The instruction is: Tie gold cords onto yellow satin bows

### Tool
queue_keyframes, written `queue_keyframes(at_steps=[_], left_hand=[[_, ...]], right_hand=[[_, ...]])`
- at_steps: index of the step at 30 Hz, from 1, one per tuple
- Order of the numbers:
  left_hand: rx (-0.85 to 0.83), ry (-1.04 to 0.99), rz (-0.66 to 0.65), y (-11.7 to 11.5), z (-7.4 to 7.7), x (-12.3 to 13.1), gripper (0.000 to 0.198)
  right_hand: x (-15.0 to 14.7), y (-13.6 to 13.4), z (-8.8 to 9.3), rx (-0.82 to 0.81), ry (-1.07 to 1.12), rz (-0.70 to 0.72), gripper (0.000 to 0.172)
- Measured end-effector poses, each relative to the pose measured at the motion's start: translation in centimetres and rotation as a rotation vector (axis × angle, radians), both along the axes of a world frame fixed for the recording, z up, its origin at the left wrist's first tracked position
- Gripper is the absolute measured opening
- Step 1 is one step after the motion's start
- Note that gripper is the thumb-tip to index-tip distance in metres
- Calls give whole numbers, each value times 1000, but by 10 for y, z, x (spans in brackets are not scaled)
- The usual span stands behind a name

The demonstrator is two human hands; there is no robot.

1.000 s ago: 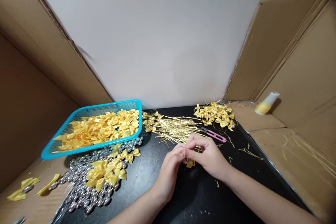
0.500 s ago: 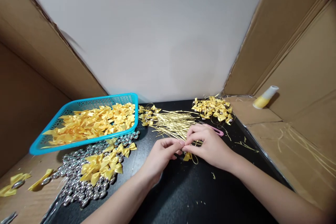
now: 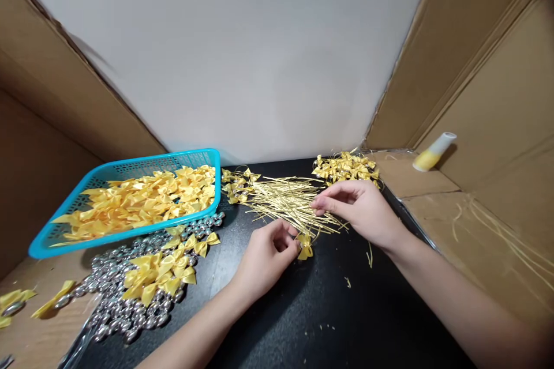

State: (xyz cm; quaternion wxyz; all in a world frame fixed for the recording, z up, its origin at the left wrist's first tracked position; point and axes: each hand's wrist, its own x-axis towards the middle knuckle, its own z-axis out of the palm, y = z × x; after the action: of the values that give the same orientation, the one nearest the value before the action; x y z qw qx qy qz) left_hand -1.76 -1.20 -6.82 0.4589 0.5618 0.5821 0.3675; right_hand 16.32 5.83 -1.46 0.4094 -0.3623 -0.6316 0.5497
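My left hand (image 3: 265, 256) pinches a small yellow ribbon bow (image 3: 305, 248) with a gold thread at its fingertips, low over the black table (image 3: 329, 323). My right hand (image 3: 361, 210) is up and to the right of it, fingers pinched together over the pile of gold threads (image 3: 285, 199). I cannot make out what the right fingers hold. A heap of finished bows with bells (image 3: 344, 167) lies just behind the right hand.
A blue basket (image 3: 60, 222) full of yellow bows sits at the left. Silver bells (image 3: 125, 300) and loose yellow bows (image 3: 167, 274) lie in front of it. Cardboard walls stand on both sides. A white and yellow tube (image 3: 433, 151) lies on the right cardboard flap.
My hands were together on the bow and thread. Now the right hand has moved away up and right to the thread pile, while the left keeps the bow. The pink snips are now hidden.
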Motion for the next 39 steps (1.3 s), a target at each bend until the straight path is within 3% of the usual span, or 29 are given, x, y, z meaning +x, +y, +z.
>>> queue_keyframes(at_steps=[10, 15, 22, 25, 30, 39], left_hand=[[324, 262, -31, -1, 6, 0, 11], [291, 328, -50, 1, 5, -4, 13], [461, 354, 50, 10, 27, -10, 9], [442, 256, 36, 14, 30, 3, 11], [424, 209, 0, 23, 21, 17, 7], [201, 157, -172, 33, 4, 3, 12]], right_hand=[[-1, 4, -2, 3, -37, -1, 13], [-1, 4, -4, 14, -39, 16, 10], [-2, 3, -7, 15, -62, 30, 8], [-3, 3, -6, 10, -34, 29, 7], [-2, 6, -5, 10, -13, 26, 6], [11, 17, 6, 60, 30, -62, 11]])
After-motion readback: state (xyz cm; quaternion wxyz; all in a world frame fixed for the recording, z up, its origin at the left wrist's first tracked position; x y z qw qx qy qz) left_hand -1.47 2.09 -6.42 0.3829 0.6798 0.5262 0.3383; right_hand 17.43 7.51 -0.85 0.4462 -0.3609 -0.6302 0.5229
